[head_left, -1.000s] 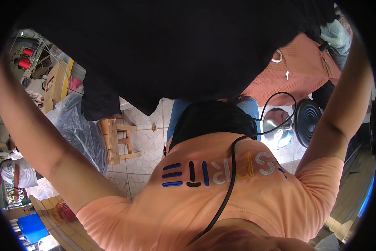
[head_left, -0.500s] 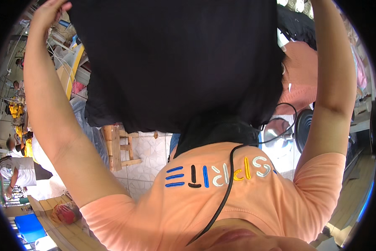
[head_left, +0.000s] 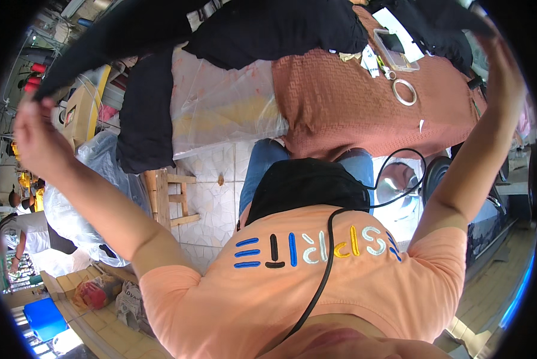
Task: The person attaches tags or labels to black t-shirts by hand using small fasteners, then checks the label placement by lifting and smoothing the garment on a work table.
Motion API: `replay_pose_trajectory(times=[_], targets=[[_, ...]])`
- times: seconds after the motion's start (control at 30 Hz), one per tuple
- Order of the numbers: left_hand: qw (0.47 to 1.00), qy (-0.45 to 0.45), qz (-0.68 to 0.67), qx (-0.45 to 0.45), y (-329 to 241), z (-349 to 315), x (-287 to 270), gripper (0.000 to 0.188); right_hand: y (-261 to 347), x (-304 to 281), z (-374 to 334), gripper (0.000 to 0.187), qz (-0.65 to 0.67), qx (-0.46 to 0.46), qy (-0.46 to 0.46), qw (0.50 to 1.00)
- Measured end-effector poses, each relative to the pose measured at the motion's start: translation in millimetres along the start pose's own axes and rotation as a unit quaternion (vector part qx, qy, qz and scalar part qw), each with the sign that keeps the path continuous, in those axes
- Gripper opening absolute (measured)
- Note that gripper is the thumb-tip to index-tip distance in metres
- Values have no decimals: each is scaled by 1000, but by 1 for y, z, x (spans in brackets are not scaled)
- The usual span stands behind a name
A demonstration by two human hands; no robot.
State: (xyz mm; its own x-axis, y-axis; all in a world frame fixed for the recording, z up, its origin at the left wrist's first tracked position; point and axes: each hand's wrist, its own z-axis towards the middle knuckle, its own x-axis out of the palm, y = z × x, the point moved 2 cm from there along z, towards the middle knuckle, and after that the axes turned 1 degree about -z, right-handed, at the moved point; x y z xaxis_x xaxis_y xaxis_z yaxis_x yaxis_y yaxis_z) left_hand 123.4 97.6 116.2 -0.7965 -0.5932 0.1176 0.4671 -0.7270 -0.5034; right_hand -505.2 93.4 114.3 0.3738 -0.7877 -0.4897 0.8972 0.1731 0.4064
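A large black cloth (head_left: 125, 33) is stretched up and out between my raised hands, its middle running past the top edge of the view. At the far left, my left hand (head_left: 44, 131) pinches one corner of it. My right hand (head_left: 503, 66), slightly blurred at the far right, grips another corner. Below the lifted cloth, more black fabric (head_left: 280, 30) lies across the back of the table. A black piece (head_left: 146, 113) hangs over the table's left front. A brown textured cover (head_left: 334, 102) and clear plastic sheeting (head_left: 220, 107) cover the surface before me.
On the brown cover sit a white tape roll (head_left: 404, 93) and a clear plastic box (head_left: 395, 51). Left are a wooden stool (head_left: 161, 194), a clear plastic bag (head_left: 83, 197) and thread spools (head_left: 35, 75). Another person (head_left: 32, 233) stands farther left. A black cable (head_left: 328, 263) crosses my shirt.
The black cloth that hung down before me has swung up and away, uncovering the table and my lap. My left hand has come lower and nearer; my right hand has come into view.
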Motion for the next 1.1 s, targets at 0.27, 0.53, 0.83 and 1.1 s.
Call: replay_pose_trajectory(times=[0.27,0.53,0.83,1.1], targets=[[885,382,87,-250,35,-144,-28,10,5,59,-157,27,231,82,312,918],[718,583,99,-366,-9,-138,-28,8,8,20,-176,27,261,106,502,818],[710,548,101,-430,21,-131,-28,9,13,45,-137,21,159,80,485,856],[869,319,105,-364,163,-85,33,20,-10,225,-38,16,242,106,300,917]])
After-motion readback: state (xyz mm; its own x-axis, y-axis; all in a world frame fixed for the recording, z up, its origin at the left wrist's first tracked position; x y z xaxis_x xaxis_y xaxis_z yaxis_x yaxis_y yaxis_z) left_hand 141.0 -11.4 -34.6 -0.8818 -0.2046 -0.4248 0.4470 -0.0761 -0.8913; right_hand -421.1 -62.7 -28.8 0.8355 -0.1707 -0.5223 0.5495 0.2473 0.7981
